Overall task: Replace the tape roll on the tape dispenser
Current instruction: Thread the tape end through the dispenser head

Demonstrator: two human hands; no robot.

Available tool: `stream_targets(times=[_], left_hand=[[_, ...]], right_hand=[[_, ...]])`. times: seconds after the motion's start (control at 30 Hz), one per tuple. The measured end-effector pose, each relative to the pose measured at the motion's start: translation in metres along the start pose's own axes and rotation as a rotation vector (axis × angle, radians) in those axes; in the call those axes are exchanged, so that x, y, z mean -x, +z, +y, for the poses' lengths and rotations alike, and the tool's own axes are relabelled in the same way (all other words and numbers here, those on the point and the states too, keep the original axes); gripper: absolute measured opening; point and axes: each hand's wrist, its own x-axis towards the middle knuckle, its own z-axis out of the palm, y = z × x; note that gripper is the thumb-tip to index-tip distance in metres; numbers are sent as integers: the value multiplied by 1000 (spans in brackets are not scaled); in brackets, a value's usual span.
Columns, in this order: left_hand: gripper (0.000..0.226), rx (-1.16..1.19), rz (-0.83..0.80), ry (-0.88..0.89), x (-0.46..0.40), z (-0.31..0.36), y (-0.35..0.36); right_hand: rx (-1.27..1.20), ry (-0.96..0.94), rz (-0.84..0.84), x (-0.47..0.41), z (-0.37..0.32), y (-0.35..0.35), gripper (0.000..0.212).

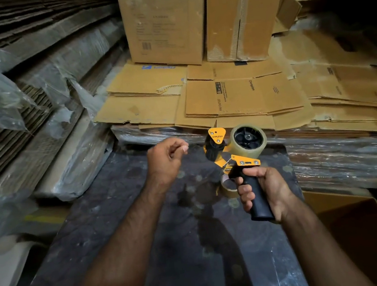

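Right hand [263, 189] clenched round black pistol-grip handle of yellow metal tape dispenser [234, 158], held upright above dark, stained tabletop [121, 222]. Roll of clear packing tape [248, 138] seated on dispenser's black hub, open face of roll turned toward camera. Dispenser's yellow front plate and black roller pointing left, toward left hand [164, 161].

Left hand raised just left of dispenser, apart from it, fingers [181, 147] curled loosely inward, thumb and fingertips drawn together. Cannot tell whether anything thin is pinched between them; nothing solid visibly held.

Second, near-empty cardboard tape core [228, 186] lying on tabletop just beneath dispenser, partly hidden behind right hand's fingers.

Behind tabletop: stack of flattened brown cardboard sheets [236, 94] resting on plastic-wrapped bundles. Two upright brown cardboard cartons [193, 16] standing on far part of that stack, side by side, touching. At left: bundled corrugated sheets in torn clear plastic wrap [36, 109], piled high. At lower right: open brown cardboard box [350, 230], interior in shadow, contents not discernible.

Both forearms bare, entering from bottom of view.
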Motion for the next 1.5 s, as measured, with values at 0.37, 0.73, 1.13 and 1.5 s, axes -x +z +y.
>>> stream_targets(times=[0.37,0.73,1.13,1.5], left_hand=[[14,-93,-87,11,-34,0,-36],[39,332,-473,-137,-5,-14,-84],[57,255,-493,-52,37,-31,-104],[61,467,-618,-443,34,12,-93]], right_hand=[[-3,5,-38,-6,41,68,21],[-102,-85,57,6,91,113,23],[-74,-124,178,22,136,146,22],[481,-292,484,39,141,125,24]])
